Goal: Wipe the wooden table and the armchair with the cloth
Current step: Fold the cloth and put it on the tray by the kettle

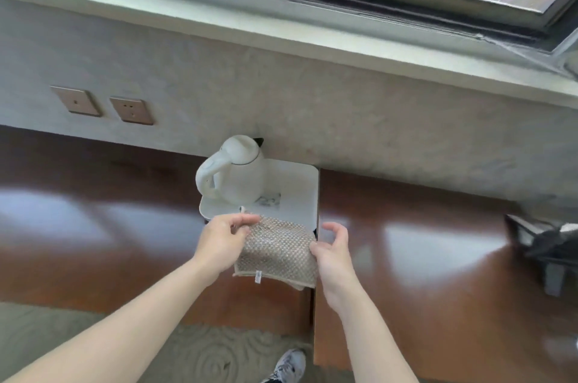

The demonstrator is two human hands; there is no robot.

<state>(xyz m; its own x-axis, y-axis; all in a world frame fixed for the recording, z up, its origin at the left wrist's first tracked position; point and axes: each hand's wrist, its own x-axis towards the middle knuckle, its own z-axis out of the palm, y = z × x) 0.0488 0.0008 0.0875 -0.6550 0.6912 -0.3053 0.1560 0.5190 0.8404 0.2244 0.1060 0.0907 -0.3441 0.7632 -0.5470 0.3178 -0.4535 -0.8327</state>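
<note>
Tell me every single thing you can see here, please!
cloth: one, beige waffle weave, held above the table's front edge
kettle: one, white, on the tray
tray: one, white, on the table by the wall
wooden table: reddish brown, glossy, along the wall
wall sockets: two, bronze, left on the wall
window sill: one, pale, above
carpet: greenish grey, swirl pattern, below
shoe: one, grey-white, bottom edge
left hand: pinches the cloth's far corner
right hand: pinches the cloth's right edge
</note>
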